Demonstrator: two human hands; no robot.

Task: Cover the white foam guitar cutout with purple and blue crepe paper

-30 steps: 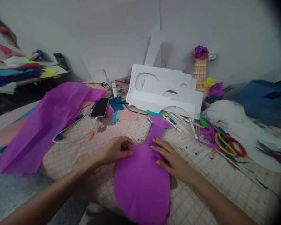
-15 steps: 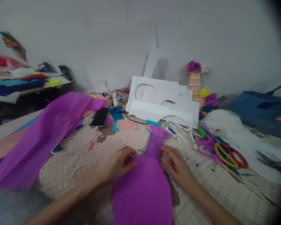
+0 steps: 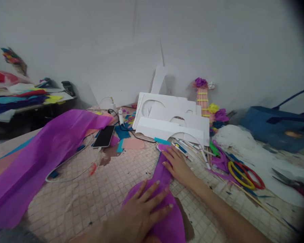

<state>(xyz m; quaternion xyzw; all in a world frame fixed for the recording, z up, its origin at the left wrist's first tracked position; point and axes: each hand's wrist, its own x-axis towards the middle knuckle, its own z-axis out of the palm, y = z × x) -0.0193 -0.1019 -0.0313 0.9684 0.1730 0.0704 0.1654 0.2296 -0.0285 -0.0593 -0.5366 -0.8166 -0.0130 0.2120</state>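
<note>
One spread left hand point(image 3: 138, 216) and one open right hand point(image 3: 180, 168) touch smooth, round-bodied purple paper point(image 3: 174, 222).

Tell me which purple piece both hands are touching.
The long-necked piece: left hand on its rounded body, right hand on its neck. The loose sheet on the left is untouched.

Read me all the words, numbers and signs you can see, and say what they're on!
I can't read any words, numbers or signs here.
Blue bag: its tan patch is too blurred.
White bottle: too small to tell.
Markers: too small to tell.
Phone: dark screen, nothing readable.
</note>
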